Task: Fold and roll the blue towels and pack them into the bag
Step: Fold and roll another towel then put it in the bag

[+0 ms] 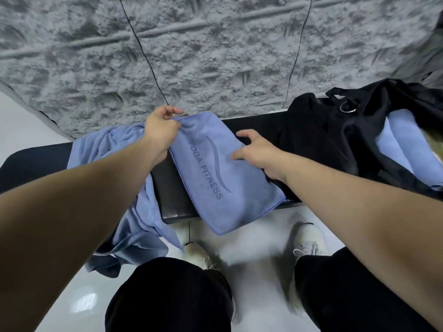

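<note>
The folded blue towel (pixel 215 173) lay across the bench (pixel 167 195), overhanging its near edge, left hand (pixel 160 130) pinching its far corner while the right hand (pixel 256 152), fingers loosely spread, pressed it flat for rolling.

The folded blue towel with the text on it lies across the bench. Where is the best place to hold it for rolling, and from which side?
Probably grip the folded towel at its far short edge, coming from above. The left hand already pinches that far corner, and the right hand rests on the right long edge. The near end hangs over the bench front, unsupported, so rolling from the far edge toward the body seems steadier.
</note>
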A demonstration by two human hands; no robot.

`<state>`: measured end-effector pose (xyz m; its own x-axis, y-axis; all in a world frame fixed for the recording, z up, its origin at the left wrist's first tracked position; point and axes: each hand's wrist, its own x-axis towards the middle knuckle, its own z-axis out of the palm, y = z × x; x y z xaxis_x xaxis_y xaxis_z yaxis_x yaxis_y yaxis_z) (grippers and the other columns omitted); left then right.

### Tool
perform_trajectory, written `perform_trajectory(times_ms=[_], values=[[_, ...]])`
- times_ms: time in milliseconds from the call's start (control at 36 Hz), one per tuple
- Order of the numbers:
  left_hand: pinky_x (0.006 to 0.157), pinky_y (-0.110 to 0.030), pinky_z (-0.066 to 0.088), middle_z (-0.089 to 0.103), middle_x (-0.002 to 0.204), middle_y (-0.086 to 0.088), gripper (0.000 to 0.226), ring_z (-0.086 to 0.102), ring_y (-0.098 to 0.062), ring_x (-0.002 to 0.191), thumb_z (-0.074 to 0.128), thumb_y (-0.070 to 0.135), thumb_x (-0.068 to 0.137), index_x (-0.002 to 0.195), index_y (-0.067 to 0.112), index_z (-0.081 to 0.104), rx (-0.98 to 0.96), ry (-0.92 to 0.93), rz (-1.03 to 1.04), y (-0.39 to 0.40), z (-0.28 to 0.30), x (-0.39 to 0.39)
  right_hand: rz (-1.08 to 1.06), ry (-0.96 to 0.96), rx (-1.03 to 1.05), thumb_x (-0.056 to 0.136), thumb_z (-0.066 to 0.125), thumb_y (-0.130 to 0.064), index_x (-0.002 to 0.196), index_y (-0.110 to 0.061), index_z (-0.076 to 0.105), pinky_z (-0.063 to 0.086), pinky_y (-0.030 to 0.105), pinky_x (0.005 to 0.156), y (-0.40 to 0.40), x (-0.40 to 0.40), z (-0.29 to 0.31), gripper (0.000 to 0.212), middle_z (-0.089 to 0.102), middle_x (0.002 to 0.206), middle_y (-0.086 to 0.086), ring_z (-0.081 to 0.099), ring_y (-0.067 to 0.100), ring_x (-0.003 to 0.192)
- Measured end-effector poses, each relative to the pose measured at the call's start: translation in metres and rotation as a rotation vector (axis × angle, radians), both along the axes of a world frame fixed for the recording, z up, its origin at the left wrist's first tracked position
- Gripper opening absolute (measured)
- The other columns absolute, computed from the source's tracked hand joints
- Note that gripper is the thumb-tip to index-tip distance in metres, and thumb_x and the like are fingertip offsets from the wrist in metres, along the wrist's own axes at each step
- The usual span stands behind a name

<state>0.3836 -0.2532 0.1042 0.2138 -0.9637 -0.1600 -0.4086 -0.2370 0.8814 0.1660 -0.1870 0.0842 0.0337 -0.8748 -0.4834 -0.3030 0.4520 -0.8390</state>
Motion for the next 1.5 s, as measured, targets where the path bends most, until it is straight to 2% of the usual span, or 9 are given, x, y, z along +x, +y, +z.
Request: perform_trajectory(times_ms=[139, 306, 556, 667, 750, 861, 1000, 1222, 1500], values=[[0.059, -0.036, 0.039, 0.05, 0.076, 0.001, 0.035, 0.042, -0.019, 0.062, 0.05, -0.009, 0.09, 0.086, 0.026, 0.058, -0.027, -0.009, 0.031, -0.027, -0.002, -0.001, 0.0, -0.013, -0.17, 0.082, 0.066, -0.004, 0.124, -0.043, 0.046, 0.057, 0.044, 0.077, -0.012, 0.007, -0.012, 0.061, 0.06, 0.114, 0.003, 0.065, 0.026, 0.09], [0.059, -0.03, 0.037, 0.047, 0.083, 0.002, 0.036, 0.043, -0.016, 0.068, 0.05, -0.013, 0.086, 0.088, 0.023, 0.054, -0.061, 0.088, 0.085, -0.05, -0.003, -0.016, -0.071, 0.056, -0.249, 0.088, 0.055, -0.002, 0.133, -0.033, 0.044, 0.05, 0.031, 0.064, -0.026, 0.008, -0.016, 0.056, 0.056, 0.115, -0.002, 0.056, 0.017, 0.074], [0.062, -0.031, 0.044, 0.041, 0.14, -0.012, 0.033, 0.053, -0.026, 0.088, 0.063, 0.016, 0.084, 0.116, 0.016, 0.052, 0.107, -0.022, 0.229, -0.02, -0.026, -0.027, -0.021, 0.246, -0.126, 0.092, 0.054, -0.026, 0.139, -0.031, 0.034, 0.053, 0.036, 0.073, -0.018, -0.004, -0.006, 0.052, 0.061, 0.089, 0.0, 0.064, 0.023, 0.081], [0.052, -0.027, 0.037, 0.054, 0.114, -0.022, 0.023, 0.05, -0.025, 0.074, 0.062, 0.016, 0.08, 0.101, 0.008, 0.054, 0.148, 0.068, 0.228, 0.001, -0.033, -0.024, -0.057, 0.132, -0.092, 0.092, 0.054, -0.017, 0.135, -0.031, 0.042, 0.047, 0.03, 0.065, -0.007, -0.008, -0.01, 0.048, 0.06, 0.087, 0.001, 0.059, 0.02, 0.077], [0.071, -0.041, 0.053, 0.052, 0.099, -0.014, 0.027, 0.057, -0.028, 0.084, 0.064, 0.003, 0.086, 0.102, 0.016, 0.046, 0.228, 0.228, 0.167, 0.012, -0.034, -0.026, -0.091, 0.063, -0.106, 0.092, 0.055, -0.011, 0.133, -0.033, 0.046, 0.047, 0.028, 0.061, 0.0, -0.007, -0.013, 0.047, 0.058, 0.085, 0.0, 0.056, 0.017, 0.072], [0.088, -0.048, 0.056, 0.058, 0.119, -0.014, 0.029, 0.064, -0.032, 0.1, 0.062, -0.003, 0.09, 0.106, 0.02, 0.055, 0.273, 0.338, 0.122, 0.013, -0.032, -0.028, -0.119, 0.012, -0.153, 0.091, 0.053, -0.006, 0.126, -0.035, 0.053, 0.056, 0.037, 0.081, 0.002, -0.002, -0.016, 0.046, 0.064, 0.107, 0.002, 0.064, 0.022, 0.091], [0.082, -0.039, 0.057, 0.063, 0.12, -0.013, 0.038, 0.065, -0.027, 0.091, 0.05, -0.009, 0.093, 0.115, 0.019, 0.063, 0.263, 0.388, 0.077, -0.006, -0.029, -0.024, -0.06, 0.009, -0.14, 0.091, 0.042, 0.002, 0.13, -0.025, 0.062, 0.045, 0.013, 0.067, -0.006, 0.005, -0.015, 0.051, 0.057, 0.132, -0.004, 0.057, 0.009, 0.099], [0.082, -0.044, 0.058, 0.06, 0.114, 0.004, 0.063, 0.067, -0.021, 0.085, 0.047, -0.01, 0.095, 0.146, 0.027, 0.044, 0.215, 0.328, -0.02, -0.028, -0.015, -0.027, -0.03, 0.034, -0.237, 0.094, 0.037, 0.005, 0.152, -0.028, 0.035, 0.045, 0.004, 0.072, -0.028, 0.004, -0.006, 0.067, 0.028, 0.159, -0.007, 0.044, 0.005, 0.115], [0.072, -0.039, 0.056, 0.062, 0.103, -0.008, 0.025, 0.065, -0.027, 0.084, 0.057, 0.007, 0.097, 0.113, 0.026, 0.058, 0.318, 0.162, -0.035, 0.012, -0.024, -0.025, 0.09, 0.25, -0.132, 0.094, 0.055, -0.021, 0.136, -0.034, 0.051, 0.044, 0.026, 0.047, -0.019, -0.01, -0.007, 0.044, 0.053, 0.089, -0.007, 0.053, 0.014, 0.067]])
